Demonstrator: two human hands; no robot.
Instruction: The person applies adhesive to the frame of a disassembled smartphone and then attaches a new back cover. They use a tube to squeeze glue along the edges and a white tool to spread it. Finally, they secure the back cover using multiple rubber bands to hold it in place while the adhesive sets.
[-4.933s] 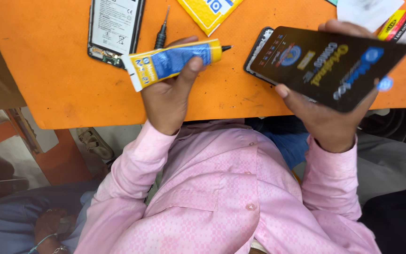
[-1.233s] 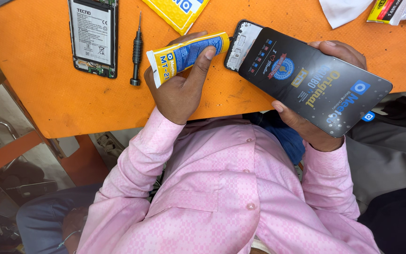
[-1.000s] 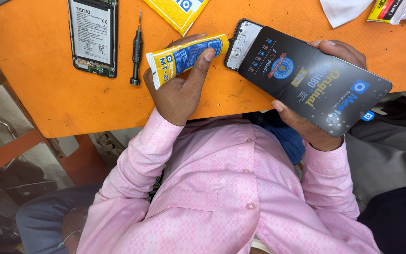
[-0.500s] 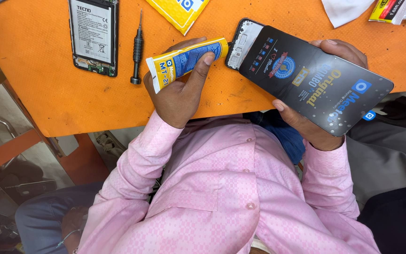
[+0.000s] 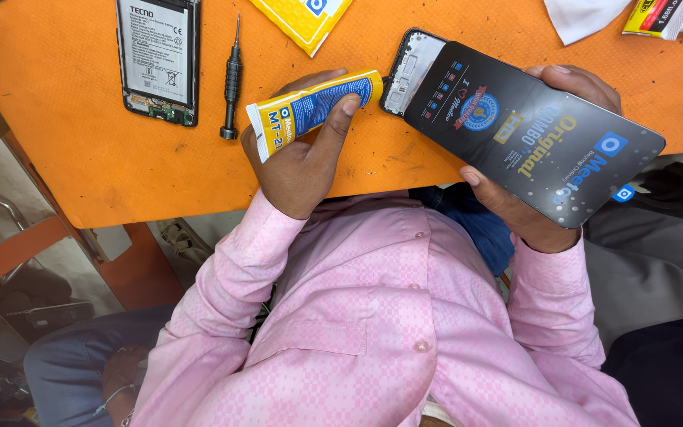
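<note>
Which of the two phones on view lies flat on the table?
The opened phone at the table's far left, beside the screwdriver, untouched. The other phone is lifted in one hand.

Bright, even light fills the view, and the orange table glows in strong, saturated colour. Shadows are soft and short: a thin dark line lies beside the screwdriver on the table, and the space below the table's near edge sinks into dimness. The glossy dark phone screen above that edge shows a faint sheen without hard glare. Focus is sharp across the table. The lower corners look softer and slightly stretched.
</note>
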